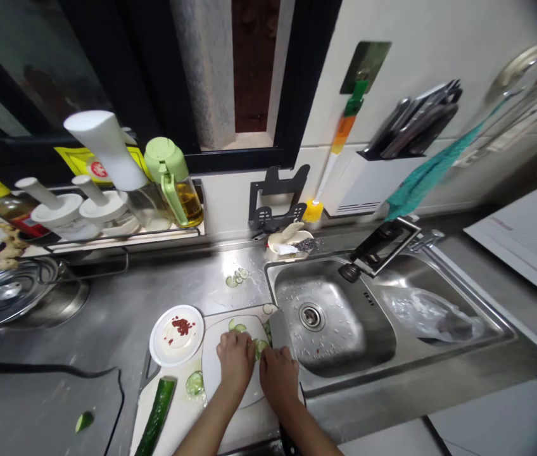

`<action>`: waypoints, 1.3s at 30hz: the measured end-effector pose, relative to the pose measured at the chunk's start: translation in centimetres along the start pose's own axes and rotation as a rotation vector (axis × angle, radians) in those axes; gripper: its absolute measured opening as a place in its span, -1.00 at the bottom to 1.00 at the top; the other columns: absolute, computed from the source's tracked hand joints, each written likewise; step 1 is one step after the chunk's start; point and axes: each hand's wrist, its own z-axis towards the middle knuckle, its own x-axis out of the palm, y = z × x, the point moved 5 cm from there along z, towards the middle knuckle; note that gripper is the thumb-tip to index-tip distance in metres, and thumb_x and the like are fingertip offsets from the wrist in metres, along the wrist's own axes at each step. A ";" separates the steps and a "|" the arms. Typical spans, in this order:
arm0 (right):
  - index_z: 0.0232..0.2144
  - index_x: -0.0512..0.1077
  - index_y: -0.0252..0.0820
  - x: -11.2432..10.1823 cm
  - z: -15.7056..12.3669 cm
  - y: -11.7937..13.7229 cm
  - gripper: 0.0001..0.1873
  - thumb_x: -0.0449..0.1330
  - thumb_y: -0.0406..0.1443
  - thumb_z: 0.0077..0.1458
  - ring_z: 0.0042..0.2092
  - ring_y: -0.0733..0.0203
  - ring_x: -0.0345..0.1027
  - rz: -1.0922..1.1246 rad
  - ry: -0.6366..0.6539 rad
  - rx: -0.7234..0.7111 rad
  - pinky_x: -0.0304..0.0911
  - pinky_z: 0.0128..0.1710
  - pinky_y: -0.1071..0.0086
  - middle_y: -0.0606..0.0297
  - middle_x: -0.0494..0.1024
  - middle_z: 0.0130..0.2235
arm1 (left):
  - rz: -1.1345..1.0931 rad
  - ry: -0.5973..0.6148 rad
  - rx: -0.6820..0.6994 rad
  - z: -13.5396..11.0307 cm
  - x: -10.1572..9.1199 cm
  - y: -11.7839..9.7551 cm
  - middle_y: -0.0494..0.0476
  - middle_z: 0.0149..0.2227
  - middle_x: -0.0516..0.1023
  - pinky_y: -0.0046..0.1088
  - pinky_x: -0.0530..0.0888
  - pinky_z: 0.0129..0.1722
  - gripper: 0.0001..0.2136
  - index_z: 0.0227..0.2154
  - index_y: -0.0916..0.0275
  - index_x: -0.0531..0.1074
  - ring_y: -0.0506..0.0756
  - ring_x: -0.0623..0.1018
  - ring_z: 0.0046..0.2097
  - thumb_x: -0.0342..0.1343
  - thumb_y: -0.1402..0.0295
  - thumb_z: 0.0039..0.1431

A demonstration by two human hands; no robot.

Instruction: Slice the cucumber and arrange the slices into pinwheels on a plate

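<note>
My left hand [236, 361] is over a white square plate [212, 367], its fingers curled and closed on cucumber slices [261, 347]. Close beside it, my right hand [279, 375] has its fingers bent and its thumb side against the same slices. More slices [237, 326] lie at the plate's far edge. A broad knife blade [282, 330] shows under and beyond my right hand, at the right side of the cutting board [180, 405]. On the board's left part lie a piece of cucumber [157, 415] and a few stacked slices [195, 383].
A round white plate [164, 342] with chopped red bits overlaps the board's far left corner. Loose slices [235, 278] lie on the steel counter, and a cucumber end [84, 421] at left. The sink [335, 278] is at right. A seasoning rack [164, 235] stands behind; a lidded pot [59, 304] sits left.
</note>
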 end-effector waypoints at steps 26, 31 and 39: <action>-0.38 0.44 -0.11 -0.6 -4.8 -2.3 -0.81 0.05 -0.39 0.19 -0.14 0.10 0.31 0.132 -0.019 -0.085 0.01 -0.27 0.31 0.30 0.56 -0.32 | -0.040 -0.190 -0.092 -4.8 -6.5 7.1 0.13 -0.18 0.57 -0.27 0.29 -0.11 -0.77 -0.21 0.13 0.53 0.20 0.44 -0.09 0.00 0.26 0.19; -0.41 0.43 -0.09 0.8 -5.8 -1.5 -0.81 0.06 -0.39 0.17 -0.16 0.12 0.32 0.096 -0.008 -0.162 0.01 -0.28 0.32 0.31 0.54 -0.36 | -0.065 -0.180 -0.110 -7.6 -6.3 11.3 0.16 -0.16 0.56 -0.29 0.39 -0.07 -0.75 -0.18 0.17 0.48 0.18 0.51 -0.11 -0.05 0.28 0.19; -0.40 0.43 -0.08 3.2 -6.4 0.2 -0.81 0.05 -0.39 0.18 -0.16 0.11 0.31 0.051 0.018 -0.281 0.02 -0.29 0.31 0.29 0.53 -0.38 | 0.031 -0.113 -0.262 -8.6 -5.8 12.1 0.23 -0.07 0.51 -0.44 0.42 -0.19 -0.70 -0.03 0.21 0.43 0.11 0.55 -0.14 -0.08 0.35 0.24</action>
